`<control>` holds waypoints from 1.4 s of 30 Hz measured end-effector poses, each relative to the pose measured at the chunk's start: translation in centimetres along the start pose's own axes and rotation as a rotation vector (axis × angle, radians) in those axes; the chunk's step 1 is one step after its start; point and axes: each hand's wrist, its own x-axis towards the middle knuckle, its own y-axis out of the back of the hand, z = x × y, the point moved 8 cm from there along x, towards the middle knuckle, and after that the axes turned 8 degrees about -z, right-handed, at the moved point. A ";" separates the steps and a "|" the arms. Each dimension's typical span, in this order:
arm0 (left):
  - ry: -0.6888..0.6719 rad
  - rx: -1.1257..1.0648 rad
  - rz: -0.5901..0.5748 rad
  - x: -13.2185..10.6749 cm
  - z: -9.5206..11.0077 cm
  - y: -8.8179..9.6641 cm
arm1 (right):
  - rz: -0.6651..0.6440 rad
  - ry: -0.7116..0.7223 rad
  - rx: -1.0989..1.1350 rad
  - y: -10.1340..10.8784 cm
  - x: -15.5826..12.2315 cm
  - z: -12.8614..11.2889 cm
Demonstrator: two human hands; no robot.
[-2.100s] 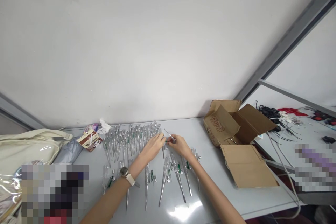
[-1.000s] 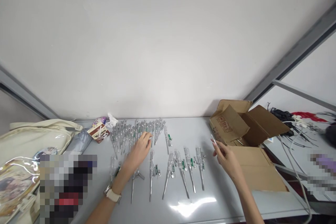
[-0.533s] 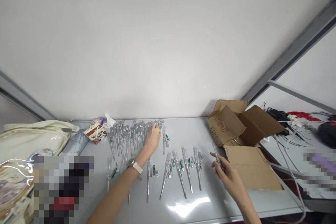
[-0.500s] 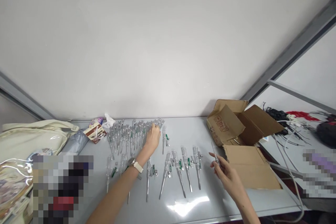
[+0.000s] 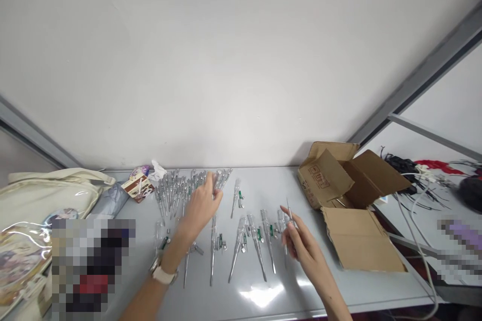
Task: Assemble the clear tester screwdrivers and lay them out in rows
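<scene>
My left hand (image 5: 201, 208), wearing a watch, is at the right end of a pile of clear-handled screwdrivers (image 5: 173, 193). Its thumb and index finger close around a clear-handled screwdriver (image 5: 217, 179), partly hidden. My right hand (image 5: 303, 246) grips another screwdriver (image 5: 288, 206) with its thin metal shaft pointing up; the fingers cover most of its handle. Beneath the right hand lies the rightmost screwdriver of a spaced row. Beside the row's screwdrivers (image 5: 257, 248) sit small green pieces (image 5: 259, 233) and little metal parts. One more screwdriver (image 5: 235, 199) lies apart, behind the row.
An open cardboard box (image 5: 320, 180) stands at the right, one flap (image 5: 365, 238) lying toward me. At the left are a cream bag (image 5: 56, 190), a grey pouch (image 5: 111, 205) and a brown card packet (image 5: 137, 187). A white cable (image 5: 425, 251) hangs at the right edge.
My left hand has drawn back slightly left and toward me from the pile's right end. My right hand has moved left with its screwdriver, now over the row's rightmost screwdriver.
</scene>
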 end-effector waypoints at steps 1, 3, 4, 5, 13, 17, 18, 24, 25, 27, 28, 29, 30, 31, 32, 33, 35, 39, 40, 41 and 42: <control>-0.036 0.009 -0.005 -1.1 0.0 0.6 | -0.026 -0.007 0.004 -0.7 0.0 -0.4; -0.117 0.044 0.026 -3.1 0.0 1.7 | -0.085 -0.011 0.024 -2.1 0.0 -1.4; -0.167 0.070 0.048 -4.0 0.1 2.1 | -0.124 -0.003 0.037 -2.9 -0.1 -1.9; -0.218 0.099 0.070 -4.8 0.1 2.4 | -0.174 0.008 0.050 -3.8 -0.1 -2.5; -0.381 0.043 -0.002 -7.0 -1.0 1.9 | -0.446 0.122 -0.192 -7.7 -0.7 -6.7; -0.410 0.039 -0.021 -7.3 -0.8 1.7 | -0.414 0.126 -0.261 -7.3 -0.4 -7.6; -0.422 0.036 -0.023 -7.3 -0.5 1.7 | -0.407 0.123 -0.270 -7.2 -0.3 -7.6; -0.449 0.040 -0.014 -7.3 0.3 1.7 | -0.445 0.108 -0.301 -7.5 -0.3 -7.3; -0.450 0.040 -0.018 -7.3 0.3 1.7 | -0.449 0.109 -0.302 -7.5 -0.3 -7.3; -0.457 0.041 -0.043 -7.4 0.3 1.6 | -0.437 0.135 -0.322 -7.4 -0.3 -7.4; -0.464 0.044 -0.059 -7.4 0.3 1.5 | -0.429 0.156 -0.342 -7.3 -0.3 -7.5; -0.472 0.049 -0.076 -7.4 0.3 1.4 | -0.422 0.174 -0.367 -7.1 -0.2 -7.7; -0.480 0.055 -0.091 -7.4 0.3 1.3 | -0.422 0.187 -0.398 -7.1 -0.2 -7.8; -0.486 0.061 -0.107 -7.4 0.3 1.2 | -0.426 0.194 -0.431 -7.0 -0.2 -7.9; -0.489 0.068 -0.121 -7.4 0.3 1.1 | -0.432 0.197 -0.466 -7.0 -0.3 -7.9; -0.488 0.074 -0.135 -7.3 0.3 1.0 | -0.440 0.199 -0.499 -6.9 -0.3 -8.0; -0.485 0.084 -0.154 -7.3 0.3 0.9 | -0.457 0.201 -0.545 -6.9 -0.3 -8.2; -0.498 0.089 -0.160 -7.3 0.8 1.1 | -0.499 0.175 -0.492 -6.9 -0.1 -8.4; -0.503 0.093 -0.161 -7.4 1.0 1.1 | -0.513 0.164 -0.457 -7.0 0.0 -8.3; -0.505 0.100 -0.163 -7.5 1.1 1.1 | -0.533 0.145 -0.418 -7.1 0.3 -8.1; -0.507 0.108 -0.168 -7.6 1.3 1.1 | -0.565 0.116 -0.376 -7.2 0.5 -7.7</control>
